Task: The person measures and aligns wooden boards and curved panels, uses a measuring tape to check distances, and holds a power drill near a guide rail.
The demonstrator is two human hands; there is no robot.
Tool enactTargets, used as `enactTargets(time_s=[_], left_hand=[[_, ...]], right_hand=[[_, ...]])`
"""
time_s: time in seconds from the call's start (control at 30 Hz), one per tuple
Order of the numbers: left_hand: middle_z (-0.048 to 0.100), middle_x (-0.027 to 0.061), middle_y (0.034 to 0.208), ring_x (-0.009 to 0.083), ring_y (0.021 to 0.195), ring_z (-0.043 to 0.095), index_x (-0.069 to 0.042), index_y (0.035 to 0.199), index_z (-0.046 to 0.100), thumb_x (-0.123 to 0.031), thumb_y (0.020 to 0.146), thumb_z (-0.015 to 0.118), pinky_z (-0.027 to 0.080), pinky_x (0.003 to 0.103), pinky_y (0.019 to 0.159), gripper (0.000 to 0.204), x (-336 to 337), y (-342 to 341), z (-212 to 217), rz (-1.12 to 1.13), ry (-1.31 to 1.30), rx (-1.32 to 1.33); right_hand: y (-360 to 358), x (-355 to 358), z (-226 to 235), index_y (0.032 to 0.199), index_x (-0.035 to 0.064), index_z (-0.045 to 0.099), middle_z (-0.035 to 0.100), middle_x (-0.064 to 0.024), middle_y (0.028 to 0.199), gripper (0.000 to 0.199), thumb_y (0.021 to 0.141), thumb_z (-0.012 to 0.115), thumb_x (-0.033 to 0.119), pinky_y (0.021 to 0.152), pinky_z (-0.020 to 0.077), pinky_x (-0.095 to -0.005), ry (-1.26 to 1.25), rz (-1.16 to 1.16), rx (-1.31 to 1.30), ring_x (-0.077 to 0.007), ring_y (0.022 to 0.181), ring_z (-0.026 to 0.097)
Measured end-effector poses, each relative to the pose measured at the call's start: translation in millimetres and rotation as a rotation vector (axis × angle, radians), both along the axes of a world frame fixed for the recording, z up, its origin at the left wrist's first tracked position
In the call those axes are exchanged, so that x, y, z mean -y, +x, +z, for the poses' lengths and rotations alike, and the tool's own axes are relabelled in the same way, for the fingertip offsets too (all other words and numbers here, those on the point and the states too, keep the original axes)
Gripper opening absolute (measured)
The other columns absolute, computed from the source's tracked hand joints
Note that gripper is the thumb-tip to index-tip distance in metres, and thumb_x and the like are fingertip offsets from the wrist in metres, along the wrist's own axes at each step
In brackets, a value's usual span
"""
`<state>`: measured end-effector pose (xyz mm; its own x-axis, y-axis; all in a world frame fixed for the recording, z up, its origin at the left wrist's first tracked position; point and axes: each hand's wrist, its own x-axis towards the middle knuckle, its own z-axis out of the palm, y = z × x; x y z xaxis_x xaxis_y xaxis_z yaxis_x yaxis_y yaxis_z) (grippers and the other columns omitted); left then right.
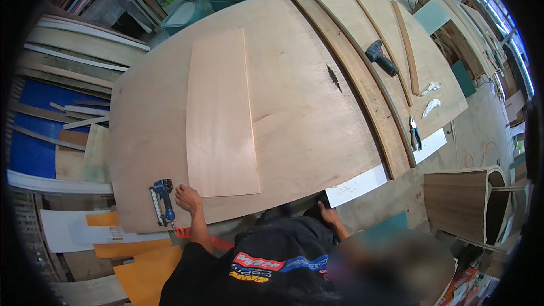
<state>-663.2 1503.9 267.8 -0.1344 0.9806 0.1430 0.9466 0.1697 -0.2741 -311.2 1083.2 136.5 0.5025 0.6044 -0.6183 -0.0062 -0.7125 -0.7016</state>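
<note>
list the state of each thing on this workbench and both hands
left hand: open, flat on the bench beside the nail gun
right hand: at the bench's near edge, grip unclear
nail gun: lying down, not held
thin plywood sheet: lying flat
cordless drill: on its side
pliers: lying flat

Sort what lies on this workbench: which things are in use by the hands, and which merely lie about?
In use: left hand beside blue nail gun; thin plywood sheet; right hand at table edge.

Lying about: drill, pliers, curved wooden strips, white gloves.

Bare plywood table [294, 96] lies open between the thin veneer sheet [221, 116] and the long curved boards [357, 79].
</note>
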Motion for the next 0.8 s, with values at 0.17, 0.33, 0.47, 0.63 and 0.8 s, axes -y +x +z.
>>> enactTargets(time_s=[0.17,0.33,0.47,0.63,0.8], left_hand=[[0.062,0.0178,0.119,0.0354,0.114,0.059,-0.003,0.120,0.060,-0.029,0.098,0.054,0.045,0.050,0.099,0.035,-10.7,-2.6,-8.4,-0.240,0.008,0.218],[0.051,0.0251,0.136,0.0431,0.126,0.049,0.005,0.142,0.040,-0.046,0.100,0.048,0.041,0.053,0.104,0.067,-31.6,52.4,-27.3,-0.103,-0.105,0.374],[0.046,0.0228,0.141,0.0403,0.130,0.043,0.005,0.142,0.038,-0.049,0.101,0.043,0.036,0.055,0.106,0.069,-19.3,50.4,-39.9,0.018,0.051,0.300],[0.047,0.0224,0.139,0.0397,0.125,0.047,0.004,0.142,0.040,-0.048,0.100,0.045,0.038,0.052,0.102,0.067,-18.2,54.6,-47.0,-0.007,0.133,0.272],[0.048,0.0222,0.136,0.0394,0.123,0.048,0.004,0.141,0.040,-0.047,0.099,0.046,0.038,0.052,0.102,0.067,-12.2,53.6,-42.3,0.008,0.113,0.260]], right_hand=[[-7.9,-37.8,-102.2,0.136,0.0028,0.053,0.061,-0.0181,0.130,0.064,0.099,0.047,0.055,0.106,0.0447,-0.0468,0.413,-0.528,-0.330,-0.0342,0.121,0.058],[-33.9,-126.7,-121.2,0.133,0.0077,0.054,0.065,-0.0104,0.125,0.059,0.096,0.054,0.054,0.093,0.0537,-0.0479,0.757,-0.998,-0.847,-0.0283,0.112,0.063],[-60.6,-138.2,-92.5,0.131,0.0116,0.057,0.068,-0.0071,0.119,0.060,0.093,0.057,0.058,0.089,0.0550,-0.0474,0.562,-0.983,-0.646,-0.0255,0.106,0.065],[-80.7,-146.8,-79.2,0.134,0.0102,0.056,0.061,-0.0081,0.132,0.068,0.091,0.056,0.062,0.101,0.0443,-0.0541,0.482,-0.999,-1.001,-0.0295,0.119,0.057],[-80.7,-160.4,-24.8,0.134,0.0103,0.059,0.057,-0.0103,0.142,0.071,0.090,0.054,0.066,0.108,0.0430,-0.0507,0.626,-1.029,-1.097,-0.0310,0.128,0.054]])
